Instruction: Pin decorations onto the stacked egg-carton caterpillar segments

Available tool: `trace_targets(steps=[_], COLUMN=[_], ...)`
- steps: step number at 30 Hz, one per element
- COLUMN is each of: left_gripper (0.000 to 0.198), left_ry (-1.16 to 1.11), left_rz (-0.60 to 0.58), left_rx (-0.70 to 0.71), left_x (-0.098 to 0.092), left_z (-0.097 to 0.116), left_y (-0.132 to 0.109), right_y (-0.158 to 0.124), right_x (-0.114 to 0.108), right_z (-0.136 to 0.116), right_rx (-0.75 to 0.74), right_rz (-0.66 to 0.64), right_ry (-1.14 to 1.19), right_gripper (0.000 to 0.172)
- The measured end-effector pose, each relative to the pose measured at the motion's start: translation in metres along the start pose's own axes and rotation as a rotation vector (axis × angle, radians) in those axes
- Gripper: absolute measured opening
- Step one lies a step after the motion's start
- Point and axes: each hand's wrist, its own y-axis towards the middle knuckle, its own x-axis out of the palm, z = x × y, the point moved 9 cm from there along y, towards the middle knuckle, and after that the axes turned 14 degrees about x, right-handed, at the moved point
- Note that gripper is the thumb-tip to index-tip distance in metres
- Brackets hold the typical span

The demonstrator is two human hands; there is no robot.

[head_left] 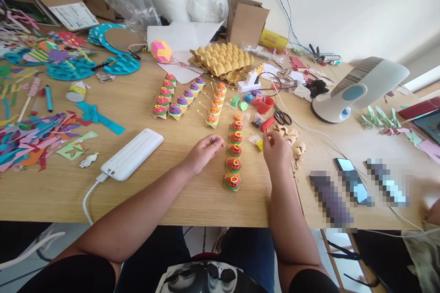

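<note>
Between the two sets of fingertips, nearer the left, a row of red-domed egg-carton cups [235,151] stands on the tabletop, its far end level with the fingers and its near end running back toward the body. The left hand [206,148] pinches what looks like a thin stick [224,138] right beside the row, perhaps gripped by the tips to keep it steady. The right hand [279,152] has its fingertips drawn together; I cannot tell whether anything is between them. A yellow clay packet [259,146] lies just beside those fingers and scissors [282,117] beyond them, likely kept within easy reach. Beyond the left fingertips stands an orange row [215,106] with yellow-tipped sticks. No brand is readable: marks on the white power bank [133,154], left of the left fingers, and lettering on the far yellow box [274,40] are too small.
</note>
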Motion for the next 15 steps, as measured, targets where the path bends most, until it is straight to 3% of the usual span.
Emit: trace_targets(steps=[4, 10, 15], left_gripper=[0.028, 0.029, 0.025], left_ry=[0.467, 1.048, 1.343], left_rz=[0.065, 0.024, -0.054], left_rx=[0.155, 0.136, 0.171], left_x=[-0.014, -0.024, -0.027], left_z=[0.018, 0.031, 0.029], left_y=[0.001, -0.001, 0.003], right_y=[-0.008, -0.009, -0.010], right_x=[0.013, 0.019, 0.024], right_z=[-0.010, -0.014, -0.014], right_rx=[-0.066, -0.106, -0.112], right_rz=[-0.066, -0.092, -0.111], right_ry=[-0.001, 0.016, 0.013], right_gripper=[0.037, 0.037, 0.038])
